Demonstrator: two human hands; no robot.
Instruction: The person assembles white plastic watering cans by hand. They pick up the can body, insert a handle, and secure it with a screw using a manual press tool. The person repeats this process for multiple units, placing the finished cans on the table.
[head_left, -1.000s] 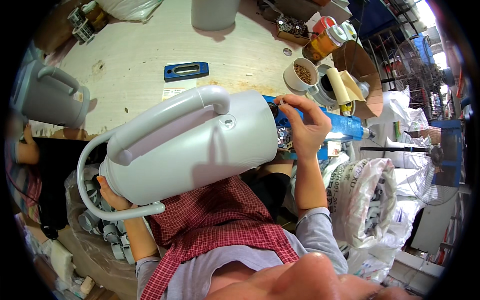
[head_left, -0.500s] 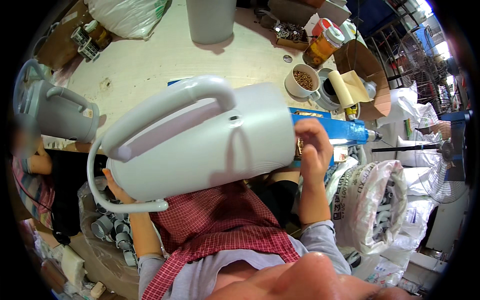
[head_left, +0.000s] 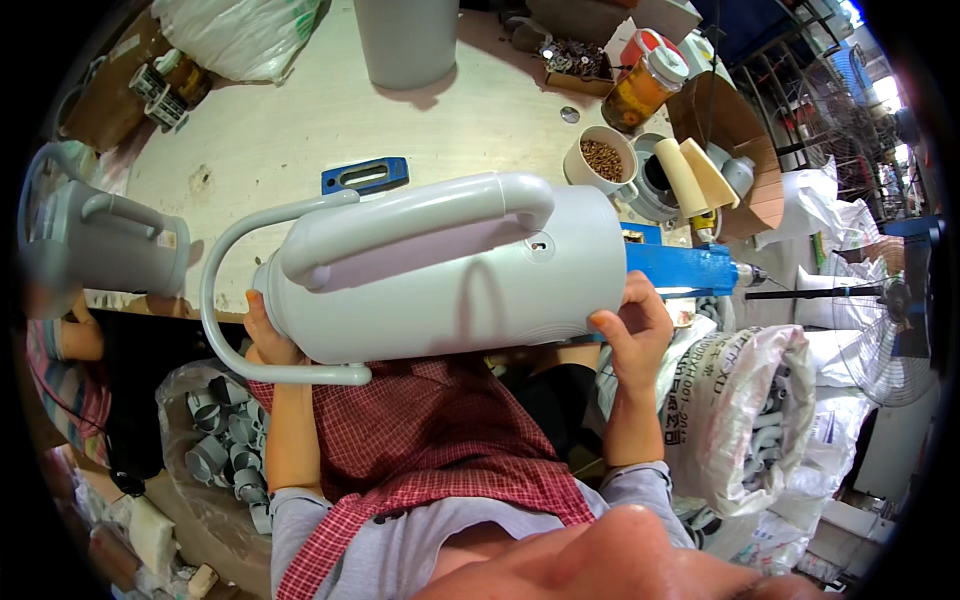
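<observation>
A grey plastic thermos jug lies on its side across my lap and the near table edge, its base toward the right. My left hand grips its neck end at the left, with the thumb showing and the other fingers hidden underneath. My right hand is closed at the base rim, thumb and fingertips against it. On the upper side is a thick fixed handle, with a small hole in the body near its right end. A thin curved carrying handle loops around the neck end.
Beyond the jug lies a blue slotted block. A blue machine with a metal chuck stands at the right. Nearby are a cup of small brass-coloured screws, a tape roll and another grey jug. Part-filled sacks flank me.
The jug has shifted right and turned more level, both hands moving with it. The blue slotted block, mostly hidden before, now shows. My right hand has come lower along the base rim.
</observation>
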